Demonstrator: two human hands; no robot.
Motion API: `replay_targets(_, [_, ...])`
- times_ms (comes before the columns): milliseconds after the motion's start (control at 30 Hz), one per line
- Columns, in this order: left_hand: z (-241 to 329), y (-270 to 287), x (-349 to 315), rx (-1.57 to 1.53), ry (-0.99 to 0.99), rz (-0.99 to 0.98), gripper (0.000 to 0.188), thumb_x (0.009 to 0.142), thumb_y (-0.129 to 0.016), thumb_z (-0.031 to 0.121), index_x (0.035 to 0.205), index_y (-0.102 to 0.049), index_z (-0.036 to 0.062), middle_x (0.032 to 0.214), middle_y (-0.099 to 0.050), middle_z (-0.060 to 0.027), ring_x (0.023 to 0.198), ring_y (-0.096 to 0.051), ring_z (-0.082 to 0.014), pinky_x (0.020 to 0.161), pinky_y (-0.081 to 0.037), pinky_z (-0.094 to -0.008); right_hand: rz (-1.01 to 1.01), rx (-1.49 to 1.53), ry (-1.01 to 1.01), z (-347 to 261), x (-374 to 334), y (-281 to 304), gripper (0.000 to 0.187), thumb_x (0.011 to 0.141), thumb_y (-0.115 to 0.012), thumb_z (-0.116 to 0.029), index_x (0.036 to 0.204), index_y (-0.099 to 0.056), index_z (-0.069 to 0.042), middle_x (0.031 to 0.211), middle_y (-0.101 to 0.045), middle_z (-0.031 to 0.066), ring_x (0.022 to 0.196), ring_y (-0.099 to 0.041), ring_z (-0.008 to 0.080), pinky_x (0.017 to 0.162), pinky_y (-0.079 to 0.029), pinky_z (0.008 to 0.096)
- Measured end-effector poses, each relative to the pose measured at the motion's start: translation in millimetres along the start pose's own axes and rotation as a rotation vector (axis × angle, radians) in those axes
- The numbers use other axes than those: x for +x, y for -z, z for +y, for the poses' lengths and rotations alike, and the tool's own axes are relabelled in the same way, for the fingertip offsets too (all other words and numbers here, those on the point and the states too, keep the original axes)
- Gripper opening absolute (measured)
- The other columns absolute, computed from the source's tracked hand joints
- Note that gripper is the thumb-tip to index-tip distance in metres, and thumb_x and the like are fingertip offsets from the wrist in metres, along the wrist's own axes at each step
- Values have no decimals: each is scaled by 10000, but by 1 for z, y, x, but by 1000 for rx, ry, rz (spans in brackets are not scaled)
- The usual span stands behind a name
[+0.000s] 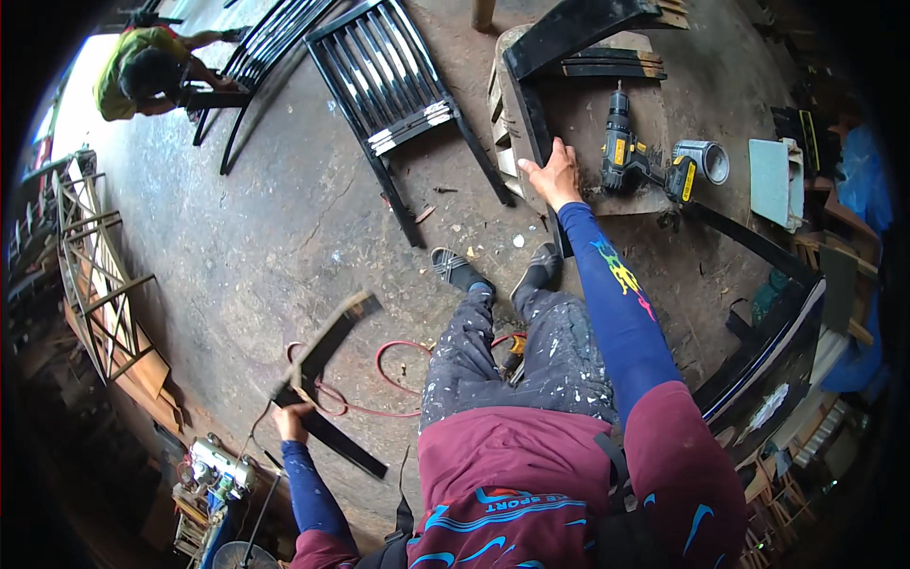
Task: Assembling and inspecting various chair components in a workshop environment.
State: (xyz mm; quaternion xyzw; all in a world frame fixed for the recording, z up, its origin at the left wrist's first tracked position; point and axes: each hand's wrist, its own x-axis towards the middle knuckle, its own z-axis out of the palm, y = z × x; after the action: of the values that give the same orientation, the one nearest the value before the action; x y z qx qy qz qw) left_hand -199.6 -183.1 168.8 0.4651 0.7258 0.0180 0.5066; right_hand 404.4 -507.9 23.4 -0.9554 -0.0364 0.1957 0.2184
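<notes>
My left hand (292,423) is closed around an angled black wooden piece (332,339), at the joint where its two arms meet. That piece is held above the floor, left of my legs. My right hand (557,177) is at the left edge of a low worktable (578,123). Its thumb and fingers straddle a long black wooden bar (536,121), which belongs to a black wooden frame and slopes down toward my feet. To the right of this hand, a cordless drill (619,147) lies on the worktable beside an open metal can (701,161).
A slatted black chair part (384,81) lies on the floor ahead. At the far left, a person (142,76) bends over another slatted piece (275,47). A red hose (384,365) winds near my legs. Metal trusses (90,247) stand left; a long black frame (763,346) is at right.
</notes>
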Motion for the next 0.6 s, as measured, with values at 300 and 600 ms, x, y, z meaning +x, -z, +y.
replay_targets(300, [-95, 73, -59, 92, 414, -45, 253, 631, -636, -126, 846, -657, 6, 774, -665, -95, 678, -668, -274, 646, -572, -418, 71, -38, -59, -37, 39, -14, 636, 789, -763, -397, 1260, -520, -46, 1289, -555, 223, 1227, -542, 415, 995, -466, 513])
replay_targets(600, [-20, 120, 77, 224, 258, 3, 270, 619, -623, -110, 872, -668, -28, 791, -682, -104, 667, -665, -263, 648, -545, -396, 207, -154, -146, -45, 39, -26, 519, 801, -732, -319, 1202, -548, -46, 1235, -603, 238, 1171, -584, 433, 980, -477, 521])
